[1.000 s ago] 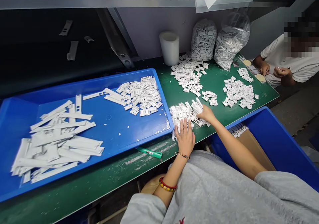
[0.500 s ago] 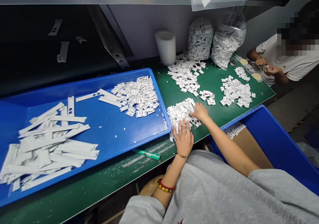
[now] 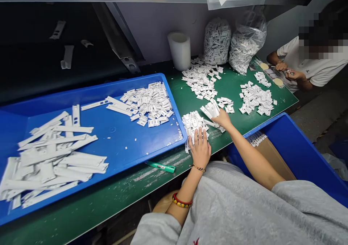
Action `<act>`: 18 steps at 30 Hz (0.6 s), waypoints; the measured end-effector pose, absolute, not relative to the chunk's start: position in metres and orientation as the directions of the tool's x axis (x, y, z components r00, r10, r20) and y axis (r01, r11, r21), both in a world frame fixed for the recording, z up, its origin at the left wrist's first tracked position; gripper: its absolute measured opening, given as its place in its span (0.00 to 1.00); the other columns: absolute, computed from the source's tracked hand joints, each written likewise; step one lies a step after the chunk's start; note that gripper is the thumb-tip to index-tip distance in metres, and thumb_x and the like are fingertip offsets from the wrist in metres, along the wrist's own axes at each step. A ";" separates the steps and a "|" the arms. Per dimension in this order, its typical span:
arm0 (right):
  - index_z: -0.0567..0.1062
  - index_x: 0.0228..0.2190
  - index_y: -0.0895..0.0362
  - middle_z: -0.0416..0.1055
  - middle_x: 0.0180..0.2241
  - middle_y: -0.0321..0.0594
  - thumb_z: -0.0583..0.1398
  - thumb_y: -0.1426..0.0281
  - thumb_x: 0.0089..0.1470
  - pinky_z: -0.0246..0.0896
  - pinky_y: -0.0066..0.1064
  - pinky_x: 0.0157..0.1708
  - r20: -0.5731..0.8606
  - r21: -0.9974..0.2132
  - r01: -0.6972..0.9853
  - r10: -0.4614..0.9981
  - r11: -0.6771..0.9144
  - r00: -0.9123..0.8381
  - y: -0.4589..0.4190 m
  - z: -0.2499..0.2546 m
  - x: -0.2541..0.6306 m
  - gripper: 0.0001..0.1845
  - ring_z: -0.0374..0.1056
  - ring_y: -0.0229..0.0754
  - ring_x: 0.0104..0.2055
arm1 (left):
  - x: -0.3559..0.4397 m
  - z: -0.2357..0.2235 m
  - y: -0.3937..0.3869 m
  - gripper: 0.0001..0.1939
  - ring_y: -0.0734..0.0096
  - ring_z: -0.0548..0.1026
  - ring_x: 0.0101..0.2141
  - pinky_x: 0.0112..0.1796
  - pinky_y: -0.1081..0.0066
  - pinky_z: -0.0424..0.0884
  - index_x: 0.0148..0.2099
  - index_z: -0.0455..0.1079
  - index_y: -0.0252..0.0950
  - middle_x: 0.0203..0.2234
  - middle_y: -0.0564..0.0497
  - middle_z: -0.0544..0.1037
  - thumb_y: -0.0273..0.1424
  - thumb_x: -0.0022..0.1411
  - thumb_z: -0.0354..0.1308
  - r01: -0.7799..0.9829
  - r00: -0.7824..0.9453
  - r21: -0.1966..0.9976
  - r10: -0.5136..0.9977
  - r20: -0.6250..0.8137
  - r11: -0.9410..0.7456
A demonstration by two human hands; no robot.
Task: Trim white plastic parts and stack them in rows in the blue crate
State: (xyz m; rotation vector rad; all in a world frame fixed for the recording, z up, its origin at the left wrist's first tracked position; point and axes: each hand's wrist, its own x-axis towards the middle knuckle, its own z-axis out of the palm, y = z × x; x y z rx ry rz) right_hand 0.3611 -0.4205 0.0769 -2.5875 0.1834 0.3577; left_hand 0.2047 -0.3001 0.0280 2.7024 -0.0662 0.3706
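A stack of long white plastic strips (image 3: 191, 122) with oval holes lies on the green table, against the right end of the blue tray. My left hand (image 3: 200, 148) rests on the near side of this stack, fingers stretched out flat. To its right, my right hand (image 3: 223, 119) is closed around a small bunch of white plastic strips (image 3: 210, 109), held tilted just off the stack. Another couple of strips (image 3: 216, 125) lie on the table beneath that hand. Its fingertips are partly hidden behind the bunch.
The blue tray (image 3: 141, 157) holds long strips and small white pieces. Piles of small white pieces (image 3: 257, 99), two filled clear bags (image 3: 217, 43) and a white roll (image 3: 181, 52) stand behind. A green marker (image 3: 161, 166) lies near the edge. A blue bin (image 3: 307, 154) is right; a co-worker's hands (image 3: 292, 74) beyond.
My right hand has lifted a bunch of strips and moved it slightly right, apart from the stack. My left hand stays on the stack.
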 end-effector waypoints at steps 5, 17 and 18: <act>0.72 0.38 0.59 0.77 0.42 0.48 0.62 0.70 0.38 0.67 0.38 0.42 -0.161 -0.764 -0.200 -0.119 -0.613 0.980 -0.448 0.075 0.372 0.20 0.73 0.51 0.43 | 0.202 0.038 -0.300 0.32 0.45 0.54 0.67 0.64 0.41 0.46 0.69 0.54 0.29 0.68 0.36 0.56 0.29 0.65 0.51 -0.087 0.968 0.395 0.016 0.249 -0.915; 0.70 0.37 0.56 0.76 0.38 0.45 0.61 0.65 0.39 0.66 0.40 0.41 0.011 -0.800 -0.105 -0.190 -0.591 0.982 -0.460 0.081 0.350 0.20 0.71 0.51 0.40 | 0.236 0.060 -0.352 0.30 0.47 0.50 0.68 0.63 0.44 0.55 0.69 0.48 0.26 0.67 0.30 0.55 0.32 0.69 0.46 -0.225 0.950 0.692 0.002 0.312 -0.686; 0.69 0.39 0.56 0.76 0.38 0.45 0.61 0.65 0.40 0.66 0.39 0.40 0.002 -0.737 -0.131 -0.196 -0.663 0.981 -0.459 0.083 0.346 0.20 0.71 0.52 0.40 | 0.238 0.057 -0.354 0.30 0.47 0.49 0.68 0.64 0.44 0.52 0.69 0.47 0.26 0.67 0.30 0.54 0.31 0.68 0.46 -0.207 0.955 0.709 0.017 0.296 -0.674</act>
